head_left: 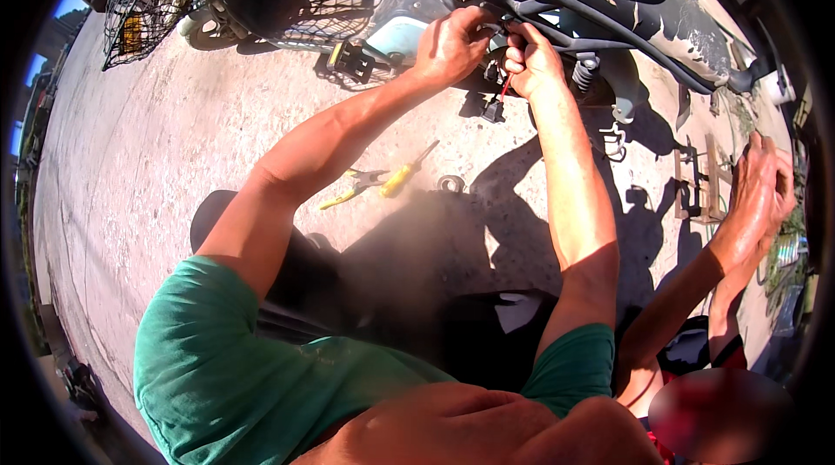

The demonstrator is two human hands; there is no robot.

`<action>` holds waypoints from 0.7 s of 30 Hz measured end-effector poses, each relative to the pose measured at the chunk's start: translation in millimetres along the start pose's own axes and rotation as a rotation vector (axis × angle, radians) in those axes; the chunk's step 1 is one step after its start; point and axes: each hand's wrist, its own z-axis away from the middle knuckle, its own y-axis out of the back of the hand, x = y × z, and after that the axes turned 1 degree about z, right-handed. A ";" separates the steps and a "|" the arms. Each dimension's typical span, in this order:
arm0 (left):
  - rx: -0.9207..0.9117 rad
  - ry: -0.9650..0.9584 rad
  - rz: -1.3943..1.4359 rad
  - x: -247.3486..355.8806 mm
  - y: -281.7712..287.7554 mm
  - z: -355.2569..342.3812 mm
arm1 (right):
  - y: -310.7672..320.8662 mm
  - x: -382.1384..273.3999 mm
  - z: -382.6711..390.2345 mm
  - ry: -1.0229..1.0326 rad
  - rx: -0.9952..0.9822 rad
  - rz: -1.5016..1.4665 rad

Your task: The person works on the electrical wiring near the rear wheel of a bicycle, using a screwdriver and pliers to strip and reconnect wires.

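Both hands work close together under the dark frame of a scooter (609,21). Left hand (450,46) is curled, its fingers closed around a part in the shadow beneath the frame; what exactly it grips cannot be told. Right hand (532,60) sits just beside it, fingertips pinched on a thin red wire (505,86) that runs down from the hand to a small black connector (493,109) hanging just below. On the concrete ground (156,178), nearer the person, lie yellow-handled pliers (352,187) and a yellow-handled screwdriver (407,171), side by side. Another person's hands (761,191) are clasped together at the right edge.
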 end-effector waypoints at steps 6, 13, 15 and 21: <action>-0.093 -0.219 -0.209 -18.0 -6.2 -5.4 | -0.8 -1.2 3.3 -0.029 0.019 0.006; -0.101 -0.322 -0.276 -16.5 -7.3 -13.6 | -6.0 -3.8 9.0 -0.039 0.008 0.040; -0.127 -0.339 -0.316 -16.9 -5.7 -16.5 | -6.5 -3.6 5.5 -0.038 0.046 0.056; -0.126 -0.396 -0.314 -8.7 -1.3 -17.3 | -11.6 -10.2 18.1 -0.033 -0.002 0.135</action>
